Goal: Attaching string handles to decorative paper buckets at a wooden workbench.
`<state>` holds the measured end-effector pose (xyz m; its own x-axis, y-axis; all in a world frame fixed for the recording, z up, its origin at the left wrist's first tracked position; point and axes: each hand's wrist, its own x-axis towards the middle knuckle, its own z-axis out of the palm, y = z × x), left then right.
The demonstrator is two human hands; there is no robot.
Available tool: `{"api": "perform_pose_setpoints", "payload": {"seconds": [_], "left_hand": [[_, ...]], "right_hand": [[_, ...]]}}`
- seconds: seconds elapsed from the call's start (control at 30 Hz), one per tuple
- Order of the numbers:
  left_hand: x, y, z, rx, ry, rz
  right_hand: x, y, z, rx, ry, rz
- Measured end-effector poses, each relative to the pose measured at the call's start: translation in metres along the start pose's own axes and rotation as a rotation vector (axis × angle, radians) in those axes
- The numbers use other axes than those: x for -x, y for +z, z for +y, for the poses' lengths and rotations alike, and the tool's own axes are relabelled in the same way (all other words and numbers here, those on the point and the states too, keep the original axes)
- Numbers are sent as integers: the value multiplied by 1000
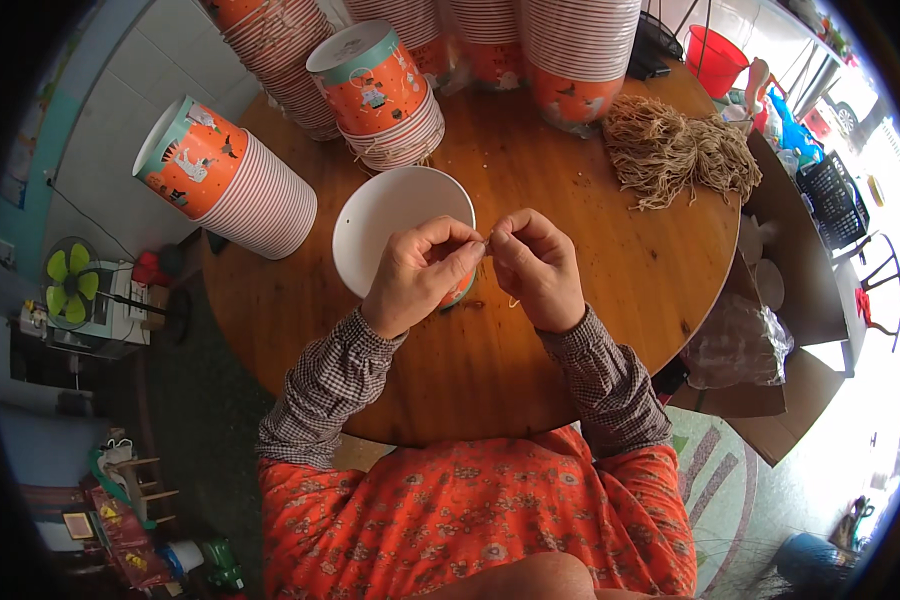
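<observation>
My left hand [422, 275] and my right hand [537, 268] meet fingertip to fingertip in front of me, both closed in a pinch. Between them is a thin cord, mostly hidden by the fingers; a short tan piece of cord [513, 301] shows below my right hand. Under and beyond my left hand a paper bucket [365, 225] tilts with its white inside facing up. A bit of its orange printed outside shows between my hands. Farther right on the table lies a bundle of tan cords [675, 150].
On the round wooden table [500, 370], a stack of orange paper buckets [225, 180] leans at left. Another stack [378, 95] stands behind the bucket, with several taller stacks [580, 60] at the back. An open cardboard box [770, 400] sits at right; a green-bladed fan [70, 283] is at left.
</observation>
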<state>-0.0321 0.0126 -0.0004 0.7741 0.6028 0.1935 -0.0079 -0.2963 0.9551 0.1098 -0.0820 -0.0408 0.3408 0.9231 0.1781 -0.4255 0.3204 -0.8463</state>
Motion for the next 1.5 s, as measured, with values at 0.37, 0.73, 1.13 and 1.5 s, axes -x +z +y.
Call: {"api": "perform_pose_setpoints", "payload": {"seconds": [0.37,0.73,1.13,1.5], "left_hand": [[-4,-1,1,-83,76,37],[-5,0,-2,-264,114,46],[-2,5,1,-591,333,29],[3,4,-4,-529,392,183]], "right_hand": [[-1,-3,3,37,-42,49],[-1,-2,-1,32,-10,71],[-2,1,2,-98,4,80],[4,9,-2,489,-252,62]]}}
